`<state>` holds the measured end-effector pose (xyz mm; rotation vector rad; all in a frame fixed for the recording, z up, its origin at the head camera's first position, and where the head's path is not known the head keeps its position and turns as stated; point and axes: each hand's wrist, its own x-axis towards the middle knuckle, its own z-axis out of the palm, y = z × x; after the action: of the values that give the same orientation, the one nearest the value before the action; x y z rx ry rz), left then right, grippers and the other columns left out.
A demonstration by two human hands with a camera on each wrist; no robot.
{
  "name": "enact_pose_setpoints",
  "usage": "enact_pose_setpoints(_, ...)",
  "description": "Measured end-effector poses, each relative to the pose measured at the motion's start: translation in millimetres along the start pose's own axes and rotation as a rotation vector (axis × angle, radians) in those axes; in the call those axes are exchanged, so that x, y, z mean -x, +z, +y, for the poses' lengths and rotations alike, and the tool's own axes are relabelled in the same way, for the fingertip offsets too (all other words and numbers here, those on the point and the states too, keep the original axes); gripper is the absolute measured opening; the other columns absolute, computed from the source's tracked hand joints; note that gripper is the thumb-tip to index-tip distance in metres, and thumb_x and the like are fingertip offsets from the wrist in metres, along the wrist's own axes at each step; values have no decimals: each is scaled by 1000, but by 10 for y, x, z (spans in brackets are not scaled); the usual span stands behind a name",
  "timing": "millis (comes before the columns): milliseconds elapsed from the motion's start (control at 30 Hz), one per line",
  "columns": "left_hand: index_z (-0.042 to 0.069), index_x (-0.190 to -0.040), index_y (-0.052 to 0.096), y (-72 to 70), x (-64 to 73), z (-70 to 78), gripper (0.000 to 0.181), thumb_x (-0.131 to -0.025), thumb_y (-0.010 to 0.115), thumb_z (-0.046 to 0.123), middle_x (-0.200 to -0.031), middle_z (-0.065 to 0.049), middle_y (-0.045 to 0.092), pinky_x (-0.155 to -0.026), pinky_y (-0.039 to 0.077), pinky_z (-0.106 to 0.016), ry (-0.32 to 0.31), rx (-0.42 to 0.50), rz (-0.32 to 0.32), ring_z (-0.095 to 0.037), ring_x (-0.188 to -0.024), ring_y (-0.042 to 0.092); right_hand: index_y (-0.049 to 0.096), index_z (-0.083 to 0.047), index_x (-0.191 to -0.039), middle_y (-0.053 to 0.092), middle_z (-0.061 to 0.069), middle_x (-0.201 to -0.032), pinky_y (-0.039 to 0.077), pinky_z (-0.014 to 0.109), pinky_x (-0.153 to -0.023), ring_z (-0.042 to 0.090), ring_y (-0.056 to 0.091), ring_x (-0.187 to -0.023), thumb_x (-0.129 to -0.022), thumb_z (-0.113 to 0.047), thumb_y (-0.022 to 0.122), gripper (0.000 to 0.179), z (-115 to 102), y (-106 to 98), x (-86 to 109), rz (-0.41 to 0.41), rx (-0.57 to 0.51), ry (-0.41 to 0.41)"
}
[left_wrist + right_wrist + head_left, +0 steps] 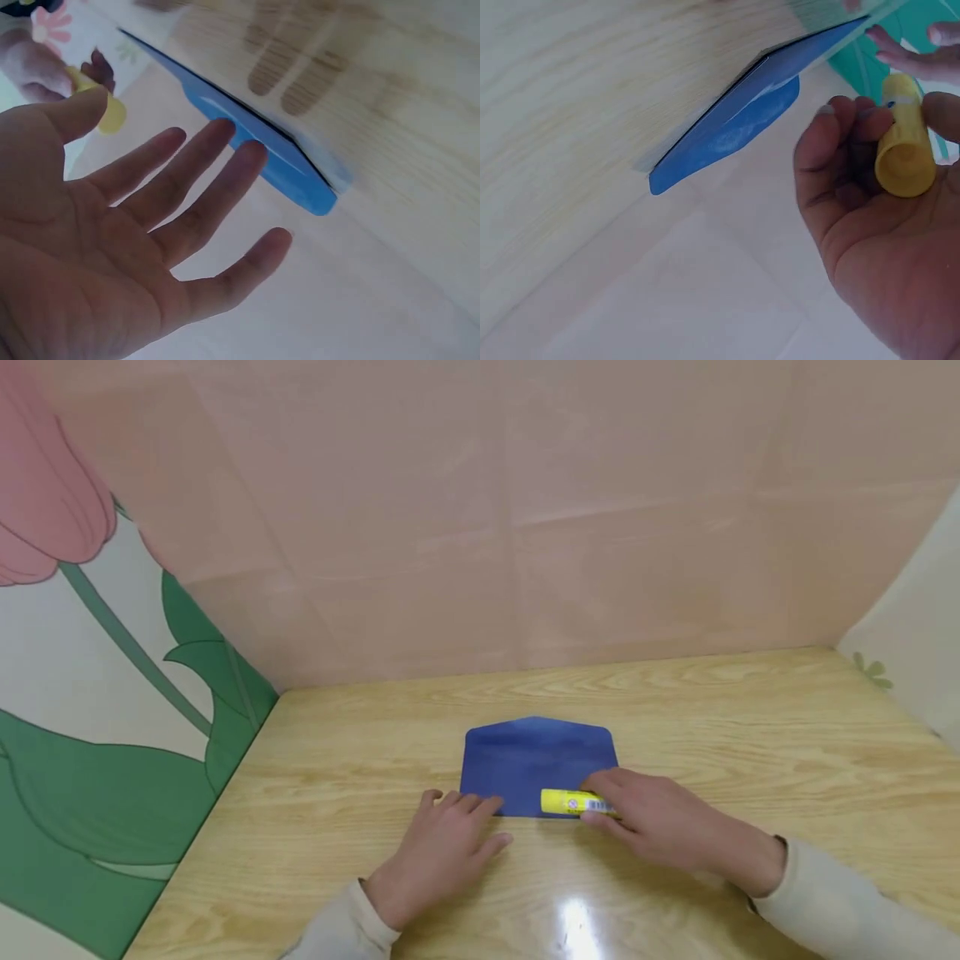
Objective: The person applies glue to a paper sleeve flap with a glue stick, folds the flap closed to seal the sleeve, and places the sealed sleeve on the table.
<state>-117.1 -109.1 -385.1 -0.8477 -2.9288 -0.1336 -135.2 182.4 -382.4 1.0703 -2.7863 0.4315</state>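
Label first: the yellow tube point(562, 802) in your right hand point(660, 814) has a pale printed panel with a small round symbol and what looks like a barcode beside it; lettering is too small to read, and your fingers and thumb hide part of the print. The right wrist view adds a pale band with a small blue mark on the tube, also unreadable. You've got the tube pinched between thumb and curled fingers, roughly level, its free end pointing left across the near edge of the blue envelope point(517, 764). The envelope lies on the wood-grain table point(360, 752) in front of you, its shallow-peaked edge on the far side. Your left hand point(450, 843) is loose, fingers spread, holding nothing; fingertips overlap the envelope's near left corner, can't tell if they touch. In the way: your right hand and the tube cover the near right part of the envelope. Glare point(577, 931) sits on the tabletop between your forearms. Around you: creased pinkish sheet point(525, 527) behind the table, a panel with a large pink flower and green leaves point(112, 760) at left, pale panel point(922, 635) with a small green leaf motif at right.
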Motion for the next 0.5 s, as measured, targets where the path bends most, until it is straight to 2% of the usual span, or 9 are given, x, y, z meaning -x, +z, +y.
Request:
enact_pose_setpoints(100,21,-131,63,-1,-38,34,43,-100,51,49,-118,0,71,-96,45,-51,30,-18,37,-20,-111,65,60,-22,-117,61,-14,-102,50,27,-68,-2,53,-85,-102,-38,54,22,-20,17,-20,19,10,-49)
enact_pose_setpoints(267,20,-126,64,2,-73,84,43,-101,48,51,-113,3,72,-94,47,-44,107,-25,144,-16,-104,67,60,-21,-116,61,-14,-103,52,28,-73,-2,55,-88,-102,-35,55,20,-78,54,-59,46,-10,-104)
enact_pose_setpoints(500,15,-121,64,34,-89,118,38,-102,50,46,-100,6,69,-85,49,-32,297,-3,299,-11,-89,64,60,-23,-117,59,-19,-102,49,21,-71,-3,52,-87,-102,-36,54,20,-196,99,-139,62,-47,-169)
